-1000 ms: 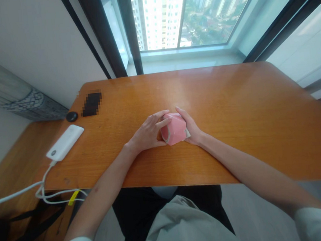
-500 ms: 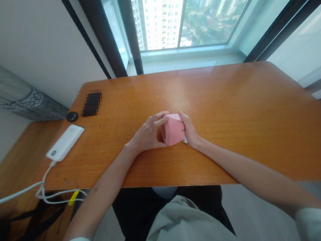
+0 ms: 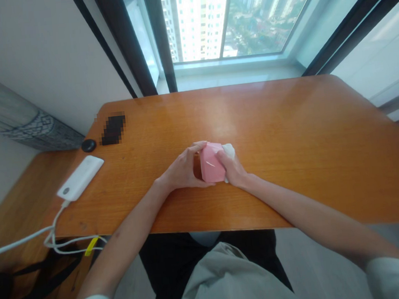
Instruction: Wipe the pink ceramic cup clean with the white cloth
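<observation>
A small pink angular object (image 3: 211, 165), box-like with flat faces, is held over the table between my two hands; what exactly it is I cannot make out. My left hand (image 3: 190, 167) grips its left side, thumb below and fingers on top. On the right side, my right hand (image 3: 233, 167) presses against it, thumb lying on the near face. A crumpled white cloth or tissue (image 3: 229, 151) shows beyond my right hand, bunched between its fingers and the pink object. Most of my right fingers are hidden behind.
On the wooden table (image 3: 302, 153), a white power bank (image 3: 81, 178) with a white cable (image 3: 54, 234) lies at the left. Behind it are a round black object (image 3: 88, 145) and a blurred-out dark rectangle (image 3: 113, 129). A window (image 3: 222, 20) stands beyond the far edge.
The pink object has turned in my hands, showing a flatter face. My right thumb has moved down onto that face, and more white material shows above my right hand.
</observation>
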A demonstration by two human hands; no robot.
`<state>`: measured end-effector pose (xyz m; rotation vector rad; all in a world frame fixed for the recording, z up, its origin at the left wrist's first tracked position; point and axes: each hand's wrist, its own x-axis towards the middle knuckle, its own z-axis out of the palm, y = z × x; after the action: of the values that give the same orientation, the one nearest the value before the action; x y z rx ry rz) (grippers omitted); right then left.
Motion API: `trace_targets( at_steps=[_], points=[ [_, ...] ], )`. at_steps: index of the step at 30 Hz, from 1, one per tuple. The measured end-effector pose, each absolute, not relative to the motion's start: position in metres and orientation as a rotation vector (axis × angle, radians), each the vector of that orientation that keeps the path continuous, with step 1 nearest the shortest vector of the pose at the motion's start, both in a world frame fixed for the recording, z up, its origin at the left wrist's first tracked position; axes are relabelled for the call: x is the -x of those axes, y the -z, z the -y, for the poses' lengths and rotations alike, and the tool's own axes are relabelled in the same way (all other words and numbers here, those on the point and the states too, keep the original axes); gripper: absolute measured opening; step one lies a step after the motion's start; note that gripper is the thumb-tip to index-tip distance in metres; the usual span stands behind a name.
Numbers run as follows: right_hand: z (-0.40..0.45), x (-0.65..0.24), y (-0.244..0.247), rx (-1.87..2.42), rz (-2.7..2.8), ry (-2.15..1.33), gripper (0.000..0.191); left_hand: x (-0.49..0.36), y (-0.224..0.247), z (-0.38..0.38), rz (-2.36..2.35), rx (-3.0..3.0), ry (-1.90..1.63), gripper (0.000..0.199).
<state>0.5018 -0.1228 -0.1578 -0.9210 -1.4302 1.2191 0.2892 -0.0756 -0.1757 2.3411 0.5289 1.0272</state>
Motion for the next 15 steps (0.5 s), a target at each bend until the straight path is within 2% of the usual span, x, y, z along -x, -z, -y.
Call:
trace_targets(
  at_steps=[4, 9, 15],
  points=[
    [0.124, -0.509, 0.157, 0.891, 1.527, -1.109, 0.056, -0.289, 0.177, 0.077, -0.563, -2.307, -0.999, 0.139],
    [0.125, -0.518, 0.144, 0.944, 1.683, -0.982, 0.038, -0.290, 0.175, 0.078, -0.562, -2.278, -0.983, 0.138],
    [0.123, -0.518, 0.138, 0.969, 1.766, -0.833, 0.037, -0.289, 0.176, 0.078, -0.561, -2.294, -0.987, 0.137]
  ],
)
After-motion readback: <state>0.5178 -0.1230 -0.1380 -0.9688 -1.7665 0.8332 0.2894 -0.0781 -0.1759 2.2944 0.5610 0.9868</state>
